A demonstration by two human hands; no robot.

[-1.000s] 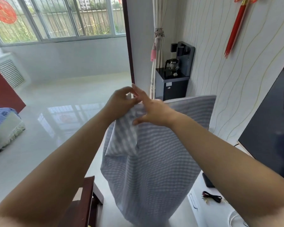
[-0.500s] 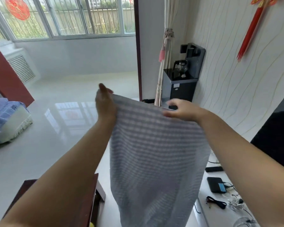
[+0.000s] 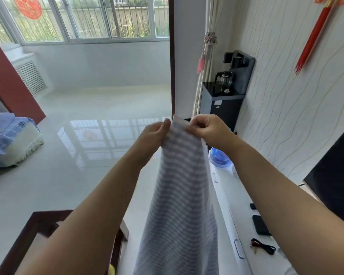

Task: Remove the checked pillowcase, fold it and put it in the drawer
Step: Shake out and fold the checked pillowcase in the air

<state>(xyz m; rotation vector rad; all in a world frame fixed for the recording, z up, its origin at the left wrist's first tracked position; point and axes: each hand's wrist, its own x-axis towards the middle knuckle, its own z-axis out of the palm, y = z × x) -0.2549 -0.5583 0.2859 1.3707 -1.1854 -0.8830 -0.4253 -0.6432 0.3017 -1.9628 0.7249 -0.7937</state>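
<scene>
Here, left hand (image 3: 156,132) and right hand (image 3: 209,129) fingers pinching hanging checked pillowcase (image 3: 179,195) top, empty.

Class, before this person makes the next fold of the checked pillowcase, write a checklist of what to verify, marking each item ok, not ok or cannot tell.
1. Left hand pinches the top edge of the grey-and-white checked fabric pillowcase: ok.
2. Right hand pinches the same edge: ok.
3. Top corners lined up: cannot tell, the hands cover them.
4. Cloth hangs free of the dark brown wooden table: ok.
5. Bottom hem even: cannot tell, out of frame.
6. Drawer in the white cabinet open: not ok, fronts look shut.
</scene>
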